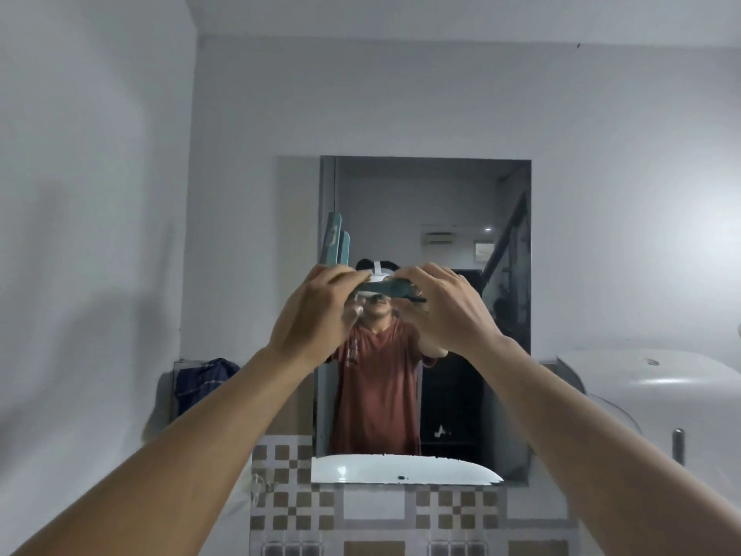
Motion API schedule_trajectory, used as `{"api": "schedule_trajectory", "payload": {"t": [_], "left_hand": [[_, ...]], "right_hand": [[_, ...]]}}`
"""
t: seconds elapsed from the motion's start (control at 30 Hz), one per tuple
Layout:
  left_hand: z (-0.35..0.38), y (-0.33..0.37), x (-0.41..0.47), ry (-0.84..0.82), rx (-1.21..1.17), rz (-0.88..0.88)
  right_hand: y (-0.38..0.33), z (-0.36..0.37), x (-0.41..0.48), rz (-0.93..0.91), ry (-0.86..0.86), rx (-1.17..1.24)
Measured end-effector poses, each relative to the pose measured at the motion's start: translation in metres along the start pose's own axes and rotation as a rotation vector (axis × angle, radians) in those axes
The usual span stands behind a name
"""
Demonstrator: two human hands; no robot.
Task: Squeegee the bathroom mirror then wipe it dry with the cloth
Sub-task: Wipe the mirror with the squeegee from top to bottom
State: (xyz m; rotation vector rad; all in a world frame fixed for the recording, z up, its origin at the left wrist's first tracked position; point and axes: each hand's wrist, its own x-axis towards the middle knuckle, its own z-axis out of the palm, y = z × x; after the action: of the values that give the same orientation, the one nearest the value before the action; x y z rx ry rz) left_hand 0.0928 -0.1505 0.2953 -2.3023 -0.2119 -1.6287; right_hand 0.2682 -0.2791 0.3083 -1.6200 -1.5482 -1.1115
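The rectangular mirror hangs on the grey wall straight ahead and reflects a person in a reddish shirt. Both arms are raised in front of it. My left hand and my right hand grip a teal squeegee between them, at about mid-height of the glass. One teal part of it sticks up above my left hand, close to the mirror's left side. Whether the blade touches the glass I cannot tell. A dark blue checked cloth hangs to the left of the mirror, below my hands.
A white basin shows in the mirror's lower part. Brown-and-white checked tiles cover the wall below. A white rounded fixture and a metal knob stand at the right. The left wall is close.
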Motion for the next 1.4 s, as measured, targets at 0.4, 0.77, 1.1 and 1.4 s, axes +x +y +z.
{"api": "schedule_trajectory", "payload": {"t": [0.4,0.77,1.1,1.4], "left_hand": [[0.1,-0.015,-0.099,-0.137,-0.016,-0.123],[0.138,-0.037,-0.076,-0.412,0.217,-0.142],[0.14,-0.055,-0.068,-0.253,0.206,-0.114],[0.135,-0.054,-0.047,-0.206,0.225,-0.15]], "right_hand": [[0.016,0.015,0.066,0.065,-0.046,-0.121],[0.024,0.006,0.135,-0.028,-0.044,-0.256],[0.032,0.004,0.156,-0.054,-0.093,-0.252],[0.032,0.003,0.164,-0.148,-0.087,-0.283]]}}
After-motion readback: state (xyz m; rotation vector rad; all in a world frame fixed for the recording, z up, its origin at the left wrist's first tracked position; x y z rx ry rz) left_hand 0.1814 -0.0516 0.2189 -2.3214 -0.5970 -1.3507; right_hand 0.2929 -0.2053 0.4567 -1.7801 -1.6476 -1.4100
